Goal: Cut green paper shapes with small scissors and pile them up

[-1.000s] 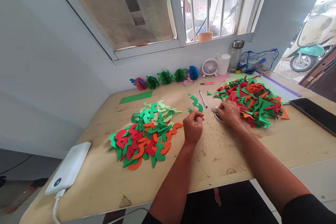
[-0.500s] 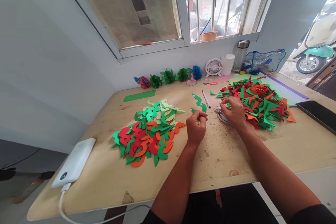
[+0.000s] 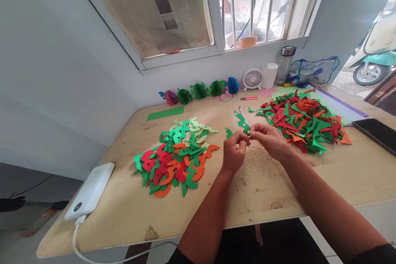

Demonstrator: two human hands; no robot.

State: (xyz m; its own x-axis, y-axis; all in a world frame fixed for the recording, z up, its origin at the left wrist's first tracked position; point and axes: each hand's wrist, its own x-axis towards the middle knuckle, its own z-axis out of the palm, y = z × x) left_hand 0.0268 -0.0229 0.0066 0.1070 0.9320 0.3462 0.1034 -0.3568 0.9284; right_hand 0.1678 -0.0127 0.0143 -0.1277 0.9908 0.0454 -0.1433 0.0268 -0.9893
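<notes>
1. Right hand (image 3: 269,140) has moved leftward, up beside the left hand (image 3: 234,152)
2. Its thumb and fingertips pinch the lower end of the green cutout (image 3: 241,121), beside the white pen (image 3: 243,112)
3. Left fingers curl together; what they pinch, I cannot tell
4. Paper heaps (image 3: 173,161) (image 3: 309,121) flank both hands

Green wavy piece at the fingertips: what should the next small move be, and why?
Probably press its near end gently between the fingertips of the right hand, with the left hand steadying it. The right fingertips are already at that end of the green piece, by a small white patch, and the left hand is close beside. Whether the patch is stuck down, I cannot tell.
</notes>
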